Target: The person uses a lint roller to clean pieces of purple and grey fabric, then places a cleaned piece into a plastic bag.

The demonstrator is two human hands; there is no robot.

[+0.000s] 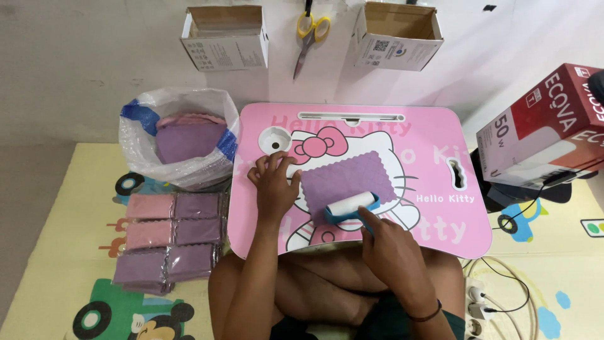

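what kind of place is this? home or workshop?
Most likely a home floor used as a work spot. The person sits cross-legged at a pink lap desk on a cartoon play mat, rolling a lint roller over a purple cloth. Packed cloths lie stacked beside a bag of more.

Count by kind. On my pink lap table (434, 164): one purple cloth (343, 179) and one lint roller (350, 206). Against the wall: two open cardboard boxes (225, 36) (396, 34), with one pair of yellow-handled scissors (309, 34) between them. On the mat to my left: one plastic bag (179, 135) of cloths and six stacks of folded cloths (173, 242), two pink, four purple. To my right: one red carton (544, 126).
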